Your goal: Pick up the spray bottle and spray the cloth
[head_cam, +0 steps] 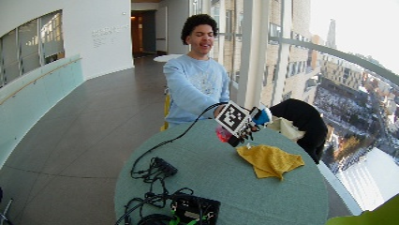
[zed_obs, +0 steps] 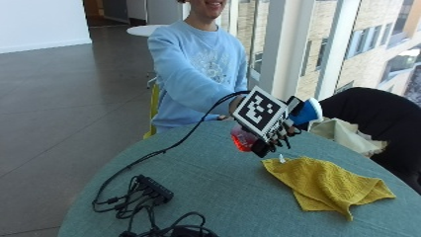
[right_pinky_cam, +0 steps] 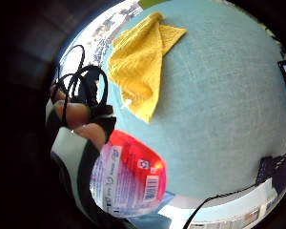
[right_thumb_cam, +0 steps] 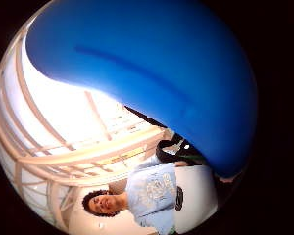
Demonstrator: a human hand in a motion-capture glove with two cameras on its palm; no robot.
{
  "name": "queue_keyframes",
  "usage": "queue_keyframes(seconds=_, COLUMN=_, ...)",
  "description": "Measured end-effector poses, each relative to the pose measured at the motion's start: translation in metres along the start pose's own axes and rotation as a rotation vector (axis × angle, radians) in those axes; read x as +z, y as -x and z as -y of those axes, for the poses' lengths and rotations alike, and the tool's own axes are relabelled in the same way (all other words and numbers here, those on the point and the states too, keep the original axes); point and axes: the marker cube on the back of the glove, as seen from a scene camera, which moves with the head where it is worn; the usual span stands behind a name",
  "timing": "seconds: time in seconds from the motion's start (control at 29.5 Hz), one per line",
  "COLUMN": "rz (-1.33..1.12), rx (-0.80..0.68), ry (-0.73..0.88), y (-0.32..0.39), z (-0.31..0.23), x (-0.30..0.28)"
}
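Cable bundle (zed_obs: 141, 192) lies at the tabletop's (zed_obs: 217, 192) near edge, w/ a black jacket (zed_obs: 375, 111) beyond the far edge. Right hand (zed_obs: 276, 129) — fingers curled round the spray bottle (zed_obs: 244, 138), held above the tabletop, blue head (zed_obs: 307, 111) up, red base down. Yellow cloth (zed_obs: 325, 185) lies beside it. Little-finger palm view alone shows the bottle's label (right_pinky_cam: 121, 183).

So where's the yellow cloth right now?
In the outside view the yellow cloth lies crumpled on the teal table, just below and beyond the gloved right hand, which holds the spray bottle above the table.
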Motion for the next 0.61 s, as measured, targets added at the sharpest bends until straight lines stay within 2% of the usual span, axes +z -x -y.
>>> queue_keyframes(seconds=0.61, rz=0.043, rx=0.036, ry=-0.003, y=-0.0016, z=0.0006, x=0.0008)
